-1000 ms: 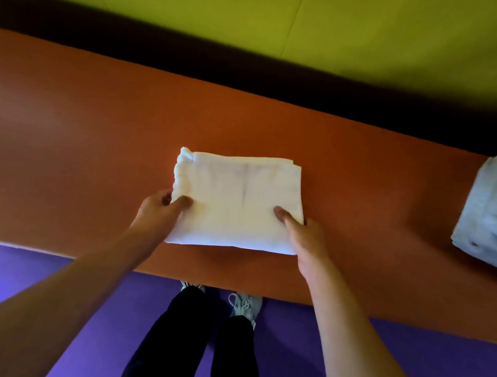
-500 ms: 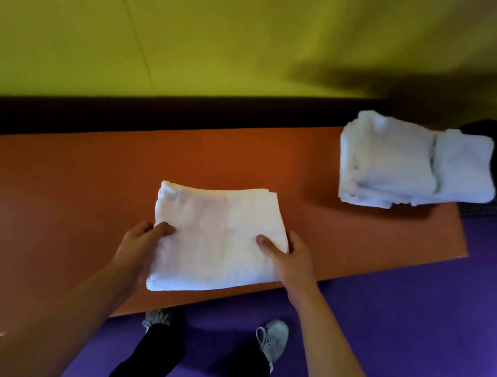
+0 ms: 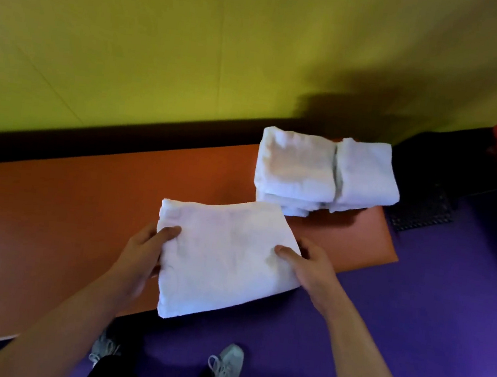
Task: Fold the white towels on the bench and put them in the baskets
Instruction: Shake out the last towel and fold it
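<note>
My left hand (image 3: 143,257) and right hand (image 3: 309,266) pinch the folded towel (image 3: 223,260) by its side edges, thumbs on top — lifted over the tabletop (image 3: 52,212) rim. Stacked towels (image 3: 323,172) lie beyond my right hand. Step: carry to basket — none visible; must locate one.

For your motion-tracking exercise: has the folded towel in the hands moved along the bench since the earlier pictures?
Yes. The folded towel has moved toward the stack of towels at the bench end, now overhanging the front edge.
</note>
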